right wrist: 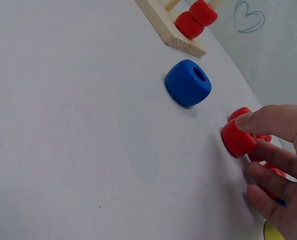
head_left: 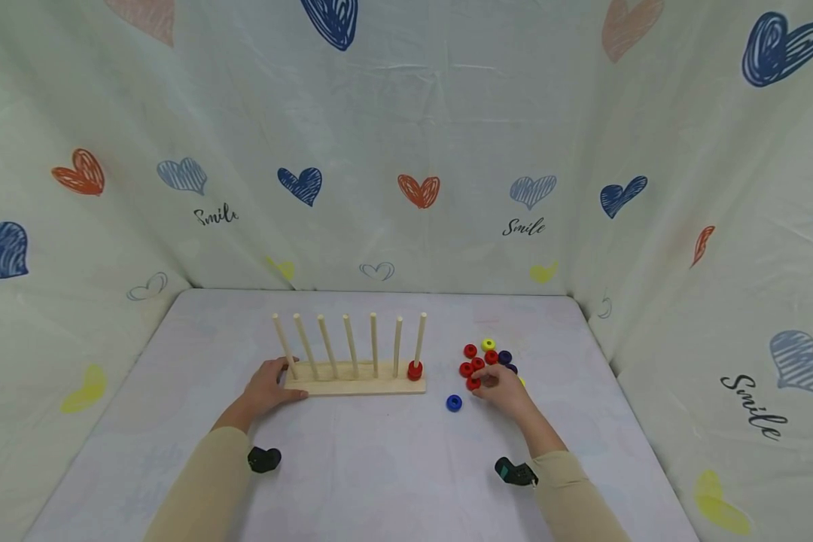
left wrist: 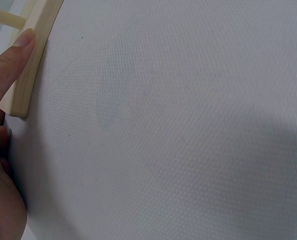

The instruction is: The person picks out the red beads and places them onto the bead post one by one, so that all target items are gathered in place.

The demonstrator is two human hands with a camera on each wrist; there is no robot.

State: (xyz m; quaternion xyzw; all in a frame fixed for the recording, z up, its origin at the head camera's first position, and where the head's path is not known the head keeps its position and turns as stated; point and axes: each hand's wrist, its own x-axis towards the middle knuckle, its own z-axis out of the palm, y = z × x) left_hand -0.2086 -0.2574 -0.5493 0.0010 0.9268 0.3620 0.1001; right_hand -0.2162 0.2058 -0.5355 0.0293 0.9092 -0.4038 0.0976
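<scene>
A wooden peg stand (head_left: 355,388) with several upright pegs sits on the table. My left hand (head_left: 269,387) grips its left end, thumb along the front edge and fingers behind; the left wrist view shows the thumb (left wrist: 13,62) on the base. Two red beads (right wrist: 189,25) are stacked on the rightmost peg. At the near side of a bead cluster, my right hand (head_left: 503,389) pinches a red bead (right wrist: 238,138) between thumb and forefinger. A blue bead (head_left: 454,403) lies apart, between that hand and the stand, its hole visible.
Several loose red beads (head_left: 470,351), a yellow bead (head_left: 488,344) and dark blue beads (head_left: 504,357) lie around and beyond the right hand. It partly covers some of them. A heart-printed curtain (head_left: 366,226) stands behind the white table (head_left: 379,467).
</scene>
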